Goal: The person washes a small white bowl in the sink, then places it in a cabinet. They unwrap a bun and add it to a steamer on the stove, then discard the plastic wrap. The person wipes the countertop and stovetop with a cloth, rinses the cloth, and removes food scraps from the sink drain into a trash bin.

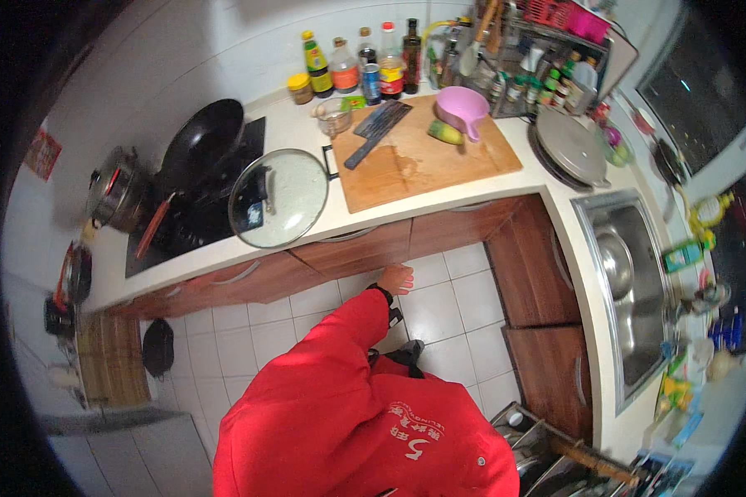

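The left hand [396,280] hangs before the brown wooden cabinets [360,248], its grip unclear to me; the rectangular tan wooden cutting board [464,166] lies ahead, above the fingers, on the white desk [282,128].

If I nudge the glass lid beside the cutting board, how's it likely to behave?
The glass lid is probably stiff but breakable: the dark stove shows through its clear pane. Its smooth, shiny surface may feel slippery. Pushed forward off the counter, it could fall, since its rim sits close to the front edge.
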`<state>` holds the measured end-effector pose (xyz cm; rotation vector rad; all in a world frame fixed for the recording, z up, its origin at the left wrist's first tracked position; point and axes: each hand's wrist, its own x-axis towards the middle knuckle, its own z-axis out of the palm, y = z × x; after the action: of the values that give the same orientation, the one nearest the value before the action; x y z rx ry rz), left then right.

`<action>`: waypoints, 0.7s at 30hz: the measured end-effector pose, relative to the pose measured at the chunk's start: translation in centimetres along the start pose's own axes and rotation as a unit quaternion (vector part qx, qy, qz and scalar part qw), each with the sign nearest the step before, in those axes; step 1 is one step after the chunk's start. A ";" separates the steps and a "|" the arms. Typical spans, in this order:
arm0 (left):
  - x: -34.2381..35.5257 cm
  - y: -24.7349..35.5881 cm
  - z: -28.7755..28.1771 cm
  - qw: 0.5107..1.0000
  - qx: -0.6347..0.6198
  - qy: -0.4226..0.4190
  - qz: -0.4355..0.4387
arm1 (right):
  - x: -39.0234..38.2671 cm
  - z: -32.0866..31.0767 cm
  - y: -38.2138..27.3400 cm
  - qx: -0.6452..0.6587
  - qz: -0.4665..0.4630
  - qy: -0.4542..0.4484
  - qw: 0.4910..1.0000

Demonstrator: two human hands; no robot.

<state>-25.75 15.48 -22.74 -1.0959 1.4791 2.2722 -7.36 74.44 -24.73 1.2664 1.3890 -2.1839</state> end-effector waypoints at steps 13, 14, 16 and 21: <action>-13.5 -0.1 -11.3 0.908 -0.217 0.348 0.080 | 10.8 16.8 -13.0 -0.299 0.069 -0.135 0.942; -15.1 0.5 -12.3 0.900 -0.202 0.370 0.113 | 11.5 18.4 -14.0 -0.336 0.045 -0.195 0.920; -18.0 1.8 -14.3 0.874 -0.185 0.409 0.184 | 13.3 21.8 -16.1 -0.404 -0.004 -0.309 0.861; -22.2 7.6 -20.0 0.836 -0.048 0.487 0.248 | 17.6 31.4 -14.0 -0.461 0.019 -0.342 0.819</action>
<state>-5.07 -0.66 -6.57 -2.3702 2.2054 2.1496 -42.96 59.36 -24.82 0.1186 1.6678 -1.3196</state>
